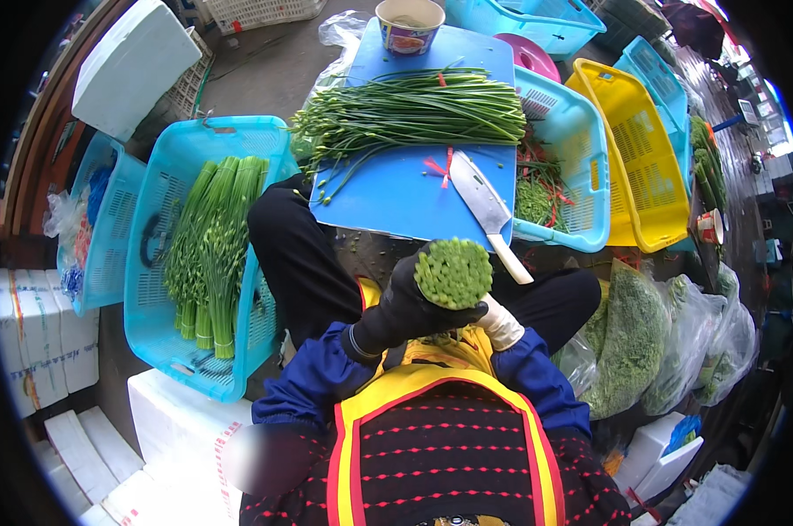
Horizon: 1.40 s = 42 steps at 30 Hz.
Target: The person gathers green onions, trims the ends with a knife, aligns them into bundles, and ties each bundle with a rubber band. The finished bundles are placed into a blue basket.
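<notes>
My left hand (406, 306), in a black glove, is closed around a bundle of green flowering chive stalks (454, 273), whose cut ends face up at the camera. Behind the bundle, mostly hidden, my right hand (498, 322) in a pale glove is against its lower right side; its fingers are out of sight. Beyond my hands, a blue board (396, 197) carries a loose heap of flowering chives (416, 108), a red tie (446, 169) and a cleaver (481, 191). The cleaver's white handle juts over the board's near edge, close to the bundle.
A turquoise crate (136, 263) at left holds tied chive bundles (222, 243). Right of the board, another turquoise crate (597, 217) holds trimmings, beside a yellow crate (656, 191). A paper bowl (409, 29) stands on the board's far end. Filled plastic bags (633, 342) lie at right, foam boxes (179, 421) at lower left.
</notes>
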Tool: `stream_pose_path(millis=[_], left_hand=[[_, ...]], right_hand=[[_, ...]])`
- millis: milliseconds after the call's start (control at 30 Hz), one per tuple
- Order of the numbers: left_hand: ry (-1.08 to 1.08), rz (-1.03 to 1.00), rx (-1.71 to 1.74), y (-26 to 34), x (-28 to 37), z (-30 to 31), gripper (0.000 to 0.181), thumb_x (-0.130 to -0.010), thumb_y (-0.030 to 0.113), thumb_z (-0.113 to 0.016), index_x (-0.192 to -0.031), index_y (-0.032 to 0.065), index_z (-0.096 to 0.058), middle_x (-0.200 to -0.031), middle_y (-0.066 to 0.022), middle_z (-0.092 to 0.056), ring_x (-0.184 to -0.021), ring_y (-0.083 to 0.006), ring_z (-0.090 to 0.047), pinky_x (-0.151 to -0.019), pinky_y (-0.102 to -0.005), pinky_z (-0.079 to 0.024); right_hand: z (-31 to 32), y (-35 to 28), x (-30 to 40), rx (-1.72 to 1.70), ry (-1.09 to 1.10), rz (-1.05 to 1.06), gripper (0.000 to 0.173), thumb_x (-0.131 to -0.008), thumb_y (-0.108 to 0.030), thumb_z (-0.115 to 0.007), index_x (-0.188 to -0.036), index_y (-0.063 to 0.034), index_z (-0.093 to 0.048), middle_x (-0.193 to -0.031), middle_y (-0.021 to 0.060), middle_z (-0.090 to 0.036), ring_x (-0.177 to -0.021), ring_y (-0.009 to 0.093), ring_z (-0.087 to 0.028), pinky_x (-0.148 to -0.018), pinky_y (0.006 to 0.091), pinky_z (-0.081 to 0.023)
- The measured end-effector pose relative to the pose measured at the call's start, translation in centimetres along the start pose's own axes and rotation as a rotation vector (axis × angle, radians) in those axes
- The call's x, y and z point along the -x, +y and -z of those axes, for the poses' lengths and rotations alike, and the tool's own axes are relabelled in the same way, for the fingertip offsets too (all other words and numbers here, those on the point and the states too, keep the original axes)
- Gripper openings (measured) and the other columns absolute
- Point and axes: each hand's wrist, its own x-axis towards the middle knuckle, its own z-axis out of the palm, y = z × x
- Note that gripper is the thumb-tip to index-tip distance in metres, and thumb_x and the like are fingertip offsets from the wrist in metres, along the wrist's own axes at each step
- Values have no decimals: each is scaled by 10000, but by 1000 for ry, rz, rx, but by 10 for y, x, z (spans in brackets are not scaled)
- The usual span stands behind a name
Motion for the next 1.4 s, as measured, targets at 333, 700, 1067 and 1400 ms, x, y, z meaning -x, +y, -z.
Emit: stream_pose_path(millis=[333,700,1067,1400], left_hand=[[251,54,762,2,-56,77,466,-979,109,-622,-1410,-31,-517,-1329,-169,-651,-1188,-295,-654,-996,-413,-552],[307,114,1069,-48,-27,79,503,-1056,165,-509,-1531,35,-406,-1474,-202,-540,-1348,-375,-547,-1086,-508,-517],[373,288,1142,-65,-7,101,510,-1068,261,-531,-1521,60,-412,-1467,-202,-507,-1302,-446,-548,-1059,-627,-494],[421,264,1069,-63,5,88,499,-1031,208,-609,-1474,37,-454,-1320,-167,-606,-1180,-370,-642,-978,-549,-570]], right_hand=[[-19,-117,-52,203,-91,87,692,-773,-164,-911,-1352,8,-573,-1181,44,-700,-1067,121,-614,-973,313,-507],[-22,-107,-50,-139,-233,-283,768,-804,-223,-898,-1442,-5,-531,-1293,46,-642,-1164,142,-591,-1032,308,-475],[-15,-36,-23,-566,-207,-296,660,-1056,-525,-514,-1429,19,-541,-1289,122,-682,-1111,174,-679,-957,321,-555],[-7,-31,-11,-293,-254,-330,609,-1074,-503,-491,-1359,24,-600,-1217,86,-703,-1094,143,-660,-969,306,-529]])
